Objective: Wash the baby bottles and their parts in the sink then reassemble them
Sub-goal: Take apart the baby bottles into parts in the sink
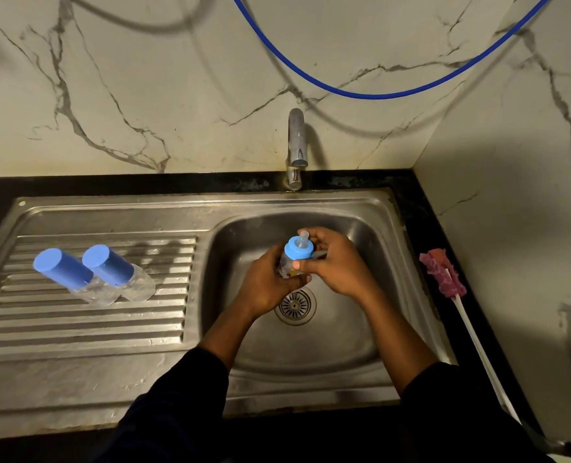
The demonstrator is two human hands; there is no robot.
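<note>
The sink [86,329] fills our view, with the tap [296,142] at 12 o'clock. Two capped bottles [73,275] lie on its drainboard at 9 o'clock, and the brush [442,274] lies on the counter at 3 o'clock. Over the basin our left hand [270,282] wraps the bottle [285,266] and our right hand [334,265] pinches its collar [298,251]. We judge this a collar twist, though we cannot tell if it is going on or off. Next comes a steady counter-turn. The basin walls stand well apart from our hands, leaving room.
</note>
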